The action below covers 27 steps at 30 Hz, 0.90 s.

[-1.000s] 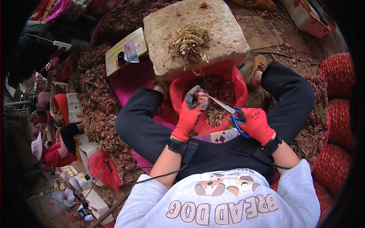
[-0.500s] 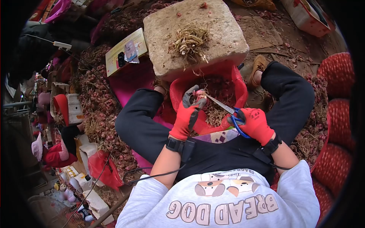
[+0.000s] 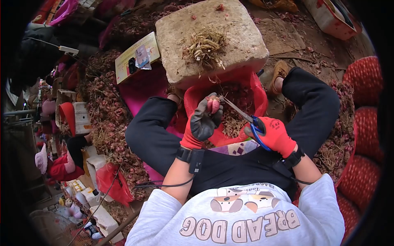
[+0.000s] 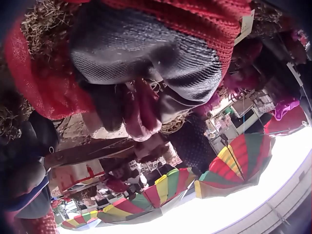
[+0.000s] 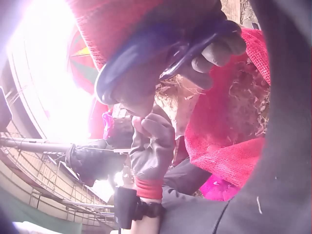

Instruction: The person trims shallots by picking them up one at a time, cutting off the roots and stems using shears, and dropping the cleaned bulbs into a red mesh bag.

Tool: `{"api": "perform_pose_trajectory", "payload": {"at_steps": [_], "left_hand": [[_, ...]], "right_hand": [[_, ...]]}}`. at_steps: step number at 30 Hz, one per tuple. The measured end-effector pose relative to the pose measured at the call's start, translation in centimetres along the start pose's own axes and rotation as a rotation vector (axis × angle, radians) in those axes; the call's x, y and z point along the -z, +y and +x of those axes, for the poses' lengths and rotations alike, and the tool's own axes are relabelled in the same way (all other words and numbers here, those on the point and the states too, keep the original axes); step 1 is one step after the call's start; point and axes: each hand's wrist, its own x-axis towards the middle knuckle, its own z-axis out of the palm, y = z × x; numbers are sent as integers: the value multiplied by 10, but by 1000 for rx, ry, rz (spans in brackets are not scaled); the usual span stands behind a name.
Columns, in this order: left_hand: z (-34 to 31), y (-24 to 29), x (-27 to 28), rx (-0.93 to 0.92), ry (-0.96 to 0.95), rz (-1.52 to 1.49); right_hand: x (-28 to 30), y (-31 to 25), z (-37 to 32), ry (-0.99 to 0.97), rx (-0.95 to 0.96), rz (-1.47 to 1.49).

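Both hands wear red gloves with grey-black palms. In the head view the left hand (image 3: 203, 124), palm turned up, grips a small cluster of red shallots (image 3: 213, 104) in its fingers; the left wrist view shows the shallots (image 4: 141, 111) between the gloved fingers. My right hand (image 3: 274, 133) holds blue-handled scissors (image 3: 257, 133), with fingers curled round the handles. The blades (image 3: 238, 110) point toward the shallots, their tips close beside them; whether they touch cannot be told. Below both hands lies a red mesh bag (image 3: 259, 94) with shallots and dry stems inside.
A stone-like block (image 3: 176, 49) bearing a heap of dry stems (image 3: 207, 45) stands beyond the bag. Piles of shallots (image 3: 106, 123) lie at the left, filled red mesh sacks (image 3: 363, 139) at the right. Another person (image 3: 61, 164) sits at the far left.
The left hand has rolled over so its dark palm shows, turning the shallots with it. The scissors have tilted slightly; the right hand stays in nearly the same place.
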Motion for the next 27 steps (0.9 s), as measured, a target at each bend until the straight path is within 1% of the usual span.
{"api": "perform_pose_trajectory", "payload": {"at_steps": [3, 6, 9, 10, 12, 15, 16, 18, 19, 21, 22, 23, 24, 26, 27], "left_hand": [[6, -7, 3, -97, -71, 192], [9, -9, 9, -175, -73, 395], [11, -14, 7, -239, -28, 477], [11, -13, 8, -233, -28, 501], [9, -11, 11, -221, -29, 549], [10, -10, 14, -265, -58, 668], [9, -10, 13, -265, -51, 665], [10, -10, 9, -265, -42, 659], [10, -8, 9, -286, -10, 820], [9, -1, 8, -331, 59, 1136], [6, -1, 6, -302, 103, 1188], [2, -3, 1, -269, 146, 1241], [1, -5, -2, -237, 183, 1297], [8, -14, 8, -451, 53, 1481], [10, -18, 12, -561, -11, 1568]], "right_hand": [[0, -1, 0, 1, 7, -7], [-4, 3, -1, 23, 19, -73], [-3, 7, 0, 83, 63, -183], [-2, 7, 0, 109, 83, -222], [-1, 8, -1, 91, 76, -285], [0, 13, -2, 81, 113, -353], [0, 14, -3, 80, 133, -372], [2, 7, -1, -38, -19, -48], [2, 3, 0, -96, -95, 113], [-2, 5, 13, -124, -301, 537], [-3, 6, 22, -139, -405, 749], [-3, 3, 33, -129, -267, 862], [-10, 3, 47, -127, -217, 803], [-37, 6, 71, -122, -118, 687], [-47, 5, 76, -129, -116, 799]]}}
